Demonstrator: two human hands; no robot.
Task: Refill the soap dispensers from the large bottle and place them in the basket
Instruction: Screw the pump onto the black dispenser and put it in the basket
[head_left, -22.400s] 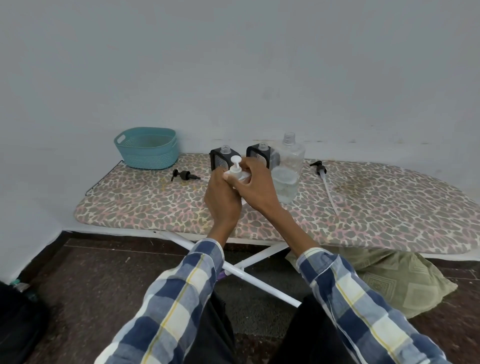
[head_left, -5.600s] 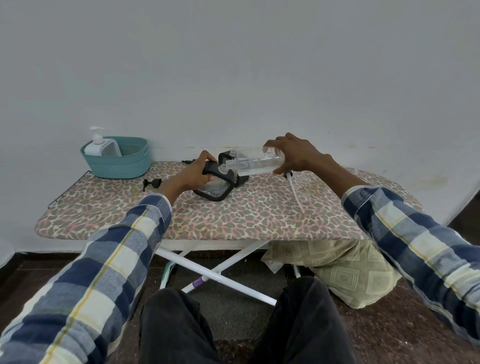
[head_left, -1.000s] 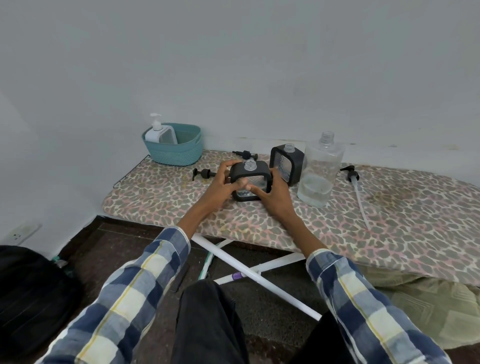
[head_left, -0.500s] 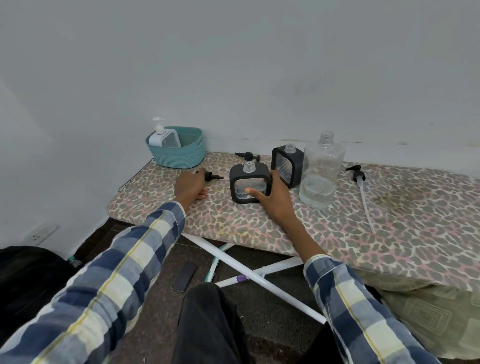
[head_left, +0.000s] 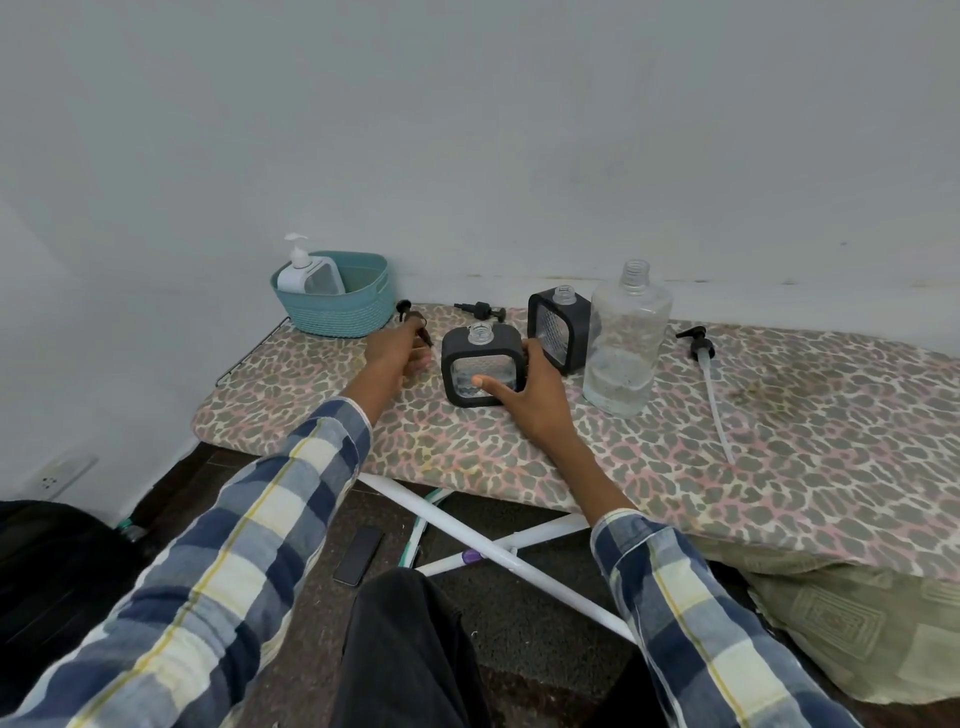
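Observation:
A black square dispenser (head_left: 480, 370) stands uncapped on the leopard-print board (head_left: 675, 457); my right hand (head_left: 524, 400) grips its right side, thumb on the front. My left hand (head_left: 397, 351) is closed on a black pump head (head_left: 413, 325) just left of it. A second black dispenser (head_left: 560, 330), also uncapped, stands behind. Right of that stands the large clear bottle (head_left: 626, 338), open, with liquid low in it. The teal basket (head_left: 337, 296) at the back left holds a white pump dispenser (head_left: 309, 270).
Another black pump head (head_left: 480, 310) lies behind the dispensers. The large bottle's pump with its long tube (head_left: 709, 374) lies to the right. Under the board are white legs (head_left: 493, 551), a dark phone (head_left: 358, 555) on the floor and a green cushion (head_left: 841, 623).
My left hand let go of the dispenser, moved left and took hold of the black pump head. My right hand stayed on the dispenser.

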